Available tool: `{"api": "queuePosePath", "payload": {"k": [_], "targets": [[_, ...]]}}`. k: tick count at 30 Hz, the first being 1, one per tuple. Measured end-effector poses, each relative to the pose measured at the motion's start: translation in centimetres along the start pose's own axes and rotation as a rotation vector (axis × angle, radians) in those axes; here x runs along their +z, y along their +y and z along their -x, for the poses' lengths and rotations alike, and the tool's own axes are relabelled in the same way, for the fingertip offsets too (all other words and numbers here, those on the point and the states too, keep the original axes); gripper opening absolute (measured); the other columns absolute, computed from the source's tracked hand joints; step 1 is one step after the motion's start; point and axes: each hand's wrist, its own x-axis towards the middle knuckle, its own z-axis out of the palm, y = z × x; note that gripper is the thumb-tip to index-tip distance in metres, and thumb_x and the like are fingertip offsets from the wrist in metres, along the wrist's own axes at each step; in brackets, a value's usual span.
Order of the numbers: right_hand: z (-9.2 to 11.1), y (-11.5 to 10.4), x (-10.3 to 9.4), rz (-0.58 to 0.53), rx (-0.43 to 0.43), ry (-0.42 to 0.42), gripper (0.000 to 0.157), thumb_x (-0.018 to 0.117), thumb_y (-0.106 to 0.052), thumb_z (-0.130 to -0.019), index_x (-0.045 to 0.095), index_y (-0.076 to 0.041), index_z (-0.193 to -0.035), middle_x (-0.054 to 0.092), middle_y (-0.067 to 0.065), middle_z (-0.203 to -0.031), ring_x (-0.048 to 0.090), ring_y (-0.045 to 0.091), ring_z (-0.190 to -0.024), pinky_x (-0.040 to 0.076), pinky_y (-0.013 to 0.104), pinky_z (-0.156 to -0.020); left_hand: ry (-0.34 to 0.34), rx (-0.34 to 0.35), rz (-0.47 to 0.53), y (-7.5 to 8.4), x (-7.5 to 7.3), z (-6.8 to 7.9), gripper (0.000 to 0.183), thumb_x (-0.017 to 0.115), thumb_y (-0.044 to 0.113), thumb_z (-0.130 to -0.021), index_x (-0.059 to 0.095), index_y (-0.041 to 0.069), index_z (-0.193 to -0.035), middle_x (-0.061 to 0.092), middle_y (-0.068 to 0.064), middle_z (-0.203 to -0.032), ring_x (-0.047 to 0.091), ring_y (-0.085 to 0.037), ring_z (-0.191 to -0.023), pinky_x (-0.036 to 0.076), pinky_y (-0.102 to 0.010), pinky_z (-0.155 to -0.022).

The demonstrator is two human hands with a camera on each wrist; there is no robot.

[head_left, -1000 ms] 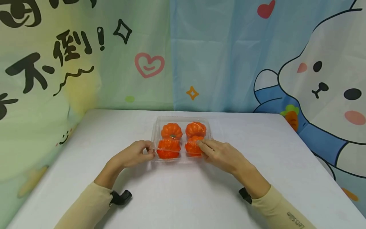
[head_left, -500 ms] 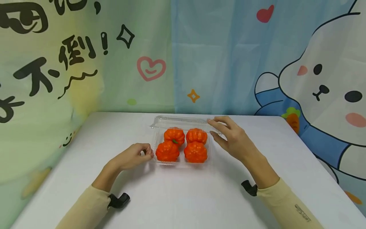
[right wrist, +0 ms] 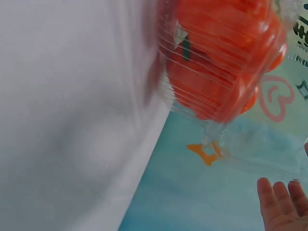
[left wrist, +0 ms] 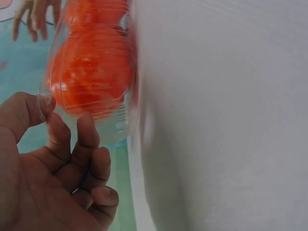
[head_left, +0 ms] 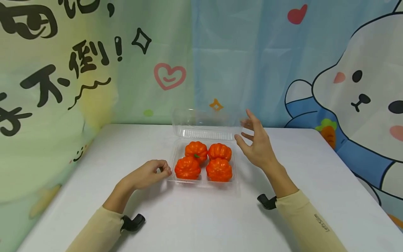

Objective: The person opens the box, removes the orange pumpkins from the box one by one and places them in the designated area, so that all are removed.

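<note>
A clear plastic clamshell box stands on the table in the head view, its transparent lid tilted up at the back. Inside it sit several glossy orange mini pumpkins, one with a green stem. My left hand pinches the box's left rim between thumb and forefinger, as the left wrist view shows at the rim. Beside the lid's right edge is my right hand, fingers extended and spread. Whether its fingertips touch the lid is unclear. Only its fingers appear at the right wrist view's corner.
A white table lies under the box, and its far edge runs just behind it. A printed cloth backdrop with a cartoon animal, hearts and lettering hangs beyond. Dark wrist-worn devices sit at both sleeves.
The lid has swung from lying over the pumpkins up and back to tilted open. My right hand has risen and moved away with it. The left hand has stayed at the left rim.
</note>
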Motion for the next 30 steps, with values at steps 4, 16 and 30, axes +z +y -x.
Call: {"api": "queuePosePath", "payload": {"k": [4,16,30], "targets": [[0.2,0.2,0.3,-0.061,0.052,-0.029,0.09,0.069,0.002,-0.094,0.016,-0.018,-0.164,0.051,0.024,-0.138,0.057,0.043,-0.127,0.053,0.056,-0.093,-0.003,0.001,-0.01,0.0,0.0,0.0,0.019,0.057,0.018,-0.101,0.058,0.014,-0.083,0.059,0.006,-0.084,0.051,-0.015,-0.082,0.038,-0.027,-0.073],[0.9,2.5,1.4,-0.074,0.212,-0.178,0.09,0.068,-0.016,-0.099,0.007,-0.018,-0.166,0.039,0.02,-0.159,0.051,0.042,-0.137,0.051,0.058,-0.098,-0.002,-0.018,-0.005,-0.6,0.2,0.3,0.019,0.059,0.022,-0.102,0.059,0.015,-0.085,0.058,0.006,-0.083,0.048,-0.017,-0.079,0.037,-0.026,-0.069],[1.1,2.9,2.2,-0.053,0.292,-0.27,0.073,0.066,-0.018,-0.101,0.028,0.002,-0.159,0.032,0.022,-0.161,0.047,0.041,-0.14,0.049,0.05,-0.102,-0.006,-0.018,-0.015,-0.2,0.1,0.8,0.017,0.059,0.023,-0.102,0.059,0.016,-0.086,0.058,0.006,-0.086,0.049,-0.017,-0.083,0.038,-0.027,-0.072]]}}
